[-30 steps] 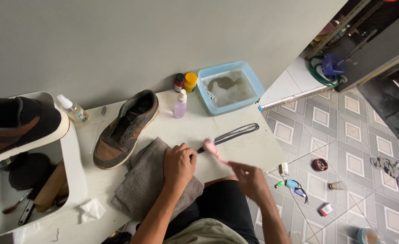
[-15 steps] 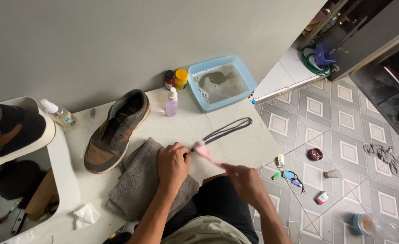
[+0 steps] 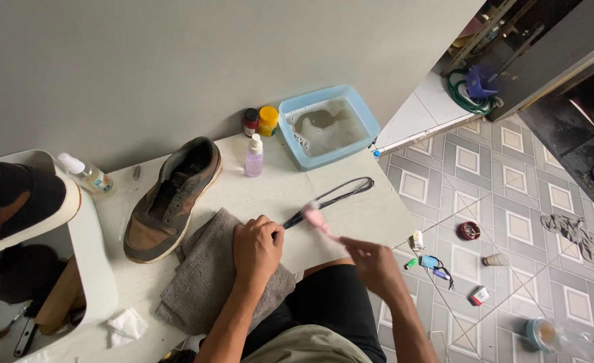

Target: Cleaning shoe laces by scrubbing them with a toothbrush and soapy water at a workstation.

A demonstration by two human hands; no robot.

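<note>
So what I've got here is a long dark shoelace (image 3: 334, 196) laid out on the white worktop (image 3: 377, 215), between the grey towel (image 3: 209, 282) and the blue basin of murky water (image 3: 327, 128). I'd guess it's super light and floppy, probably wet and a bit slick, so it won't hold any shape and will just slide around if it's only pushed at one spot. Best place to grab it looks like the near end, right by the towel, and that's where my left hand (image 3: 257, 245) is: fingers curled down tight, pinning that end of the lace against the worktop. My right hand (image 3: 371, 262) is closed around the handle of a small pink brush (image 3: 317, 218), the head sitting on the lace just beside the left hand. It's blurry, so I can't tell how firm that grip is. The brown sneaker (image 3: 169, 198) with no lace sits off to the left, touching nothing I'm holding.
</note>
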